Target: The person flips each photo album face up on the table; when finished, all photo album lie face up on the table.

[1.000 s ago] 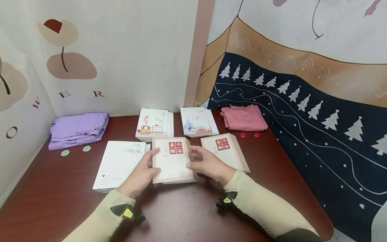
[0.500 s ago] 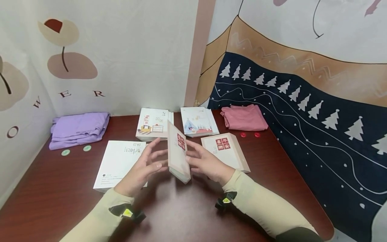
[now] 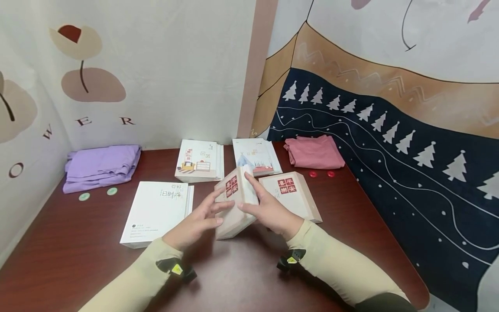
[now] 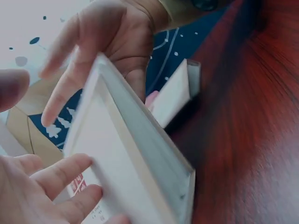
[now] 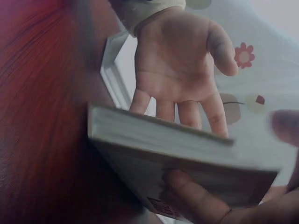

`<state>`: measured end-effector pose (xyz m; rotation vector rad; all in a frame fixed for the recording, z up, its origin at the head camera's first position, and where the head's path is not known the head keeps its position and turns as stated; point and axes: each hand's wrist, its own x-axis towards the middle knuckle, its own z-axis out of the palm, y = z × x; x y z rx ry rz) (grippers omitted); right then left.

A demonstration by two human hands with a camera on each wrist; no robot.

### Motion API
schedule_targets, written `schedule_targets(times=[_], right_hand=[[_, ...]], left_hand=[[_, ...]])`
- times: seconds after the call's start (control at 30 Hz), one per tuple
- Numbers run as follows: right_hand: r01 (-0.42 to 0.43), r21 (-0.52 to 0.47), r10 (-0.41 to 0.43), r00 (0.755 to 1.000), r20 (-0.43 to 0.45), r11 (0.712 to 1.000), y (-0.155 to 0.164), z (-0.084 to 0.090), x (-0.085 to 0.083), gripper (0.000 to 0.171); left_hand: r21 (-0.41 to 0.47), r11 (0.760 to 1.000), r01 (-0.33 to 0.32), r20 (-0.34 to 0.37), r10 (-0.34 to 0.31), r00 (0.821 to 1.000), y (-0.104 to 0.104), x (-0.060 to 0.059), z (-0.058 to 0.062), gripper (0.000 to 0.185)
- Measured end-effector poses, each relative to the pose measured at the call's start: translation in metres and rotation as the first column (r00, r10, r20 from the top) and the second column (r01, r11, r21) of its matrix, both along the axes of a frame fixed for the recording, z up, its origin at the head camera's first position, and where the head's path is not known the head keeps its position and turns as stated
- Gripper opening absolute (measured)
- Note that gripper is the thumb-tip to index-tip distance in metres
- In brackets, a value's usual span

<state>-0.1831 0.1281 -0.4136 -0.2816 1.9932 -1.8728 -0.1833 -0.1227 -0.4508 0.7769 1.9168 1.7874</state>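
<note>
A beige book (image 3: 233, 207) with a red seal on its cover stands tilted on its lower edge on the dark red table (image 3: 234, 277). My right hand (image 3: 260, 204) grips it from the right, index finger along the top face and other fingers beneath the cover. My left hand (image 3: 210, 214) rests with straight fingers against its left face. In the left wrist view the book (image 4: 126, 158) rises between my left fingers (image 4: 56, 182) and my right hand (image 4: 107, 37). From the right wrist, the book's page edge (image 5: 177, 144) crosses in front of my left palm (image 5: 182, 70).
A matching beige book (image 3: 294, 197) lies just right of my hands, and a white book (image 3: 153, 214) lies to the left. Two illustrated booklets (image 3: 199, 160) (image 3: 256, 157) sit behind. Purple cloth (image 3: 101, 167), pink cloth (image 3: 313, 151), green discs (image 3: 83, 197) and red discs (image 3: 313, 173) lie by the walls.
The beige book lay flat under both hands a second ago. It was lifted onto its edge and now leans over toward the right, with my right hand wrapped round it.
</note>
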Motion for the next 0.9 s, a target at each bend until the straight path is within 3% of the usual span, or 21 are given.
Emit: schedule_targets(times=[0.13,0.27,0.37,0.5,0.63,0.9], right_hand=[[0.048,0.219,-0.029,0.996,-0.089,0.975,0.002,-0.006,-0.001,0.090],[0.121,0.332,-0.079,0.987,-0.140,0.935,0.004,-0.009,-0.002,0.093],[0.173,0.350,-0.124,0.980,-0.158,0.921,0.004,-0.012,-0.004,0.099],[0.237,0.343,-0.183,0.966,-0.182,0.909,0.004,-0.017,-0.007,0.110],[0.256,0.289,-0.221,0.964,-0.148,0.922,0.001,-0.022,-0.009,0.113],[0.260,0.261,-0.256,0.965,-0.051,0.930,-0.006,-0.030,-0.015,0.107]], left_hand=[[-0.065,0.998,0.005,-0.019,-0.006,1.000,-0.001,0.000,-0.003,0.080],[-0.135,0.987,-0.093,-0.059,0.086,0.995,-0.003,0.000,-0.005,0.080],[-0.203,0.960,-0.190,-0.056,0.183,0.982,-0.003,0.000,-0.006,0.079],[-0.270,0.929,-0.255,0.014,0.268,0.963,-0.003,-0.002,-0.007,0.079],[-0.277,0.920,-0.279,0.059,0.306,0.950,-0.005,-0.001,-0.007,0.078],[-0.273,0.912,-0.305,0.069,0.335,0.940,-0.015,0.003,0.001,0.080]])
